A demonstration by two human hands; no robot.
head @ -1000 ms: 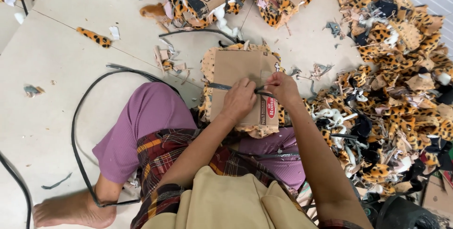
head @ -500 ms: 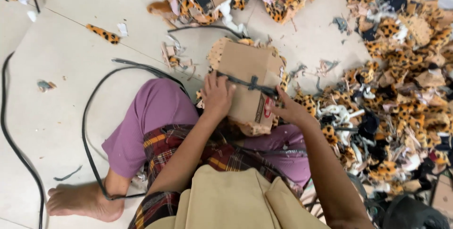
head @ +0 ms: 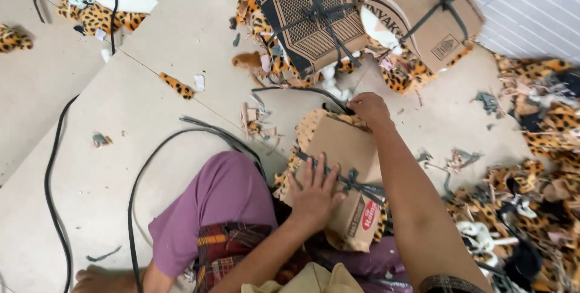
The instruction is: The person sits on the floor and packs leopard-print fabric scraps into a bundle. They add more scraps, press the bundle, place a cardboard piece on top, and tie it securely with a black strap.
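Head view shows me a cardboard bundle (head: pixel 338 166) lying on my lap, wrapped over leopard-print fabric and tied with a black strap (head: pixel 353 183). My left hand (head: pixel 314 193) lies flat on the cardboard, fingers spread wide, holding nothing, fingertips touching the strap. My right hand (head: pixel 370 109) is at the bundle's far edge, fingers curled over the corner; I cannot tell whether it grips the cardboard or the strap there. Two tied bundles (head: pixel 314 18) lie further off on the floor (head: pixel 121 124). A scrap pile (head: pixel 519 202) of leopard fabric lies at my right, and black cords (head: pixel 139 178) curve across the floor at my left.
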